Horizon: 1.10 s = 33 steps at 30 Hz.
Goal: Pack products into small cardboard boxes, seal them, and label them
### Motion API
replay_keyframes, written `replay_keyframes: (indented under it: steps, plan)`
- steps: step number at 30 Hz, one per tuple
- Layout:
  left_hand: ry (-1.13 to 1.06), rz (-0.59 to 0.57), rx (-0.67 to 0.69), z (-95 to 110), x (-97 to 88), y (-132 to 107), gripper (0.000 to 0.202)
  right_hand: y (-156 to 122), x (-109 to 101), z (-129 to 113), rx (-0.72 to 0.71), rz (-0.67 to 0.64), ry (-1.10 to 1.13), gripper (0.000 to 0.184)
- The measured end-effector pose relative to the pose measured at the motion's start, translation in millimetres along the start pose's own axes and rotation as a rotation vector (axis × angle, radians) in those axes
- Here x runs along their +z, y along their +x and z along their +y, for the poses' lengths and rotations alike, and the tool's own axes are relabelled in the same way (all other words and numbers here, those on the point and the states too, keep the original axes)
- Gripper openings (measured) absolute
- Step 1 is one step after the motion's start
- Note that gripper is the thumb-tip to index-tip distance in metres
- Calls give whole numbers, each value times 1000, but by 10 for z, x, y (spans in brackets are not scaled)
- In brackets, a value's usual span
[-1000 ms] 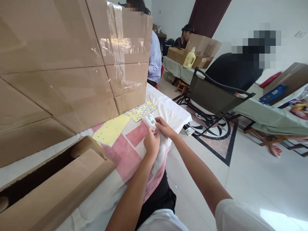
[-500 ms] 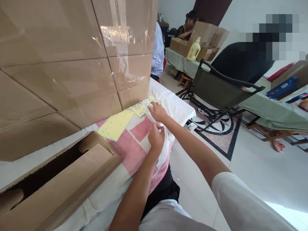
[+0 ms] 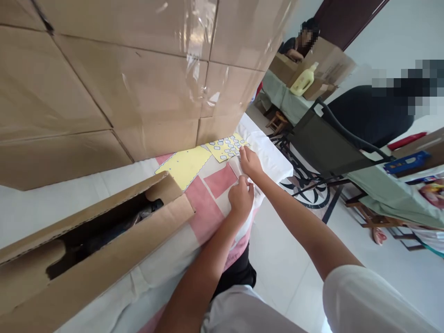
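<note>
My left hand [image 3: 242, 196] is closed in a pinch at the table's near edge; what lies between its fingers is too small to make out. Just beyond it, my right hand [image 3: 251, 163] has its fingers drawn together beside a yellow sheet [image 3: 222, 156] dotted with small white, blue-edged squares. A thin, whitish, see-through piece [image 3: 235, 167] shows between the two hands, and its kind is unclear. To the left of the dotted sheet lies a plainer yellow sheet [image 3: 185, 165] with a scalloped edge and a few small blue marks.
Stacked, taped cardboard boxes [image 3: 149, 92] wall off the table's far side. An open carton [image 3: 166, 210] with something dark inside stands at the left on the pink-and-white cloth [image 3: 204, 212]. Beyond, two people sit by green-covered tables, one in a dark chair [image 3: 333, 134]; a yellow jug [image 3: 303, 81] stands there.
The view has swung left, so more of the box wall and the carton's dark contents show. My right hand's fingers have drawn in from the dotted sheet; my left stays pinched.
</note>
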<state>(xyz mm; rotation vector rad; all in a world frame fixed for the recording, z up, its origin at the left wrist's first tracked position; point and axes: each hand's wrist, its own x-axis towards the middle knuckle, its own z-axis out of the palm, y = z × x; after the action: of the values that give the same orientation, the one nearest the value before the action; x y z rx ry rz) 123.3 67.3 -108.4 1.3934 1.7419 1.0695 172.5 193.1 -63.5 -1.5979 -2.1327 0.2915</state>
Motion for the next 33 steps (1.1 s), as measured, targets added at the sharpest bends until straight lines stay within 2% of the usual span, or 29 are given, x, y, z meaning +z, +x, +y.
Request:
replay_keyframes:
  steps: [7, 13, 16, 19, 22, 24, 27, 33]
  plan:
    - [-13, 4, 30, -11, -6, 15, 3, -22, -25, -22, 21, 4, -22, 50]
    - [14, 26, 49, -20, -8, 22, 4, -30, -15, -31, 41, 40, 107, 47]
    - [10, 44, 63, -21, -19, 12, 7, -44, -76, -67, 37, 59, 189, 47]
    - [2, 52, 84, -28, -31, 5, 11, -187, -191, -29, 69, 118, 288, 47]
    - [6, 47, 100, -28, -36, 8, 12, -469, -276, 141, 187, 156, 377, 48]
    - [14, 43, 101, -23, -35, 13, 13, -660, -288, 288, 278, 97, 424, 46]
    - [21, 44, 89, -17, -32, 16, 15, -830, -269, 462, 366, -58, 501, 40]
    - [-4, 51, 83, -32, -32, 14, 18, -827, -302, 520, 421, -245, 615, 42]
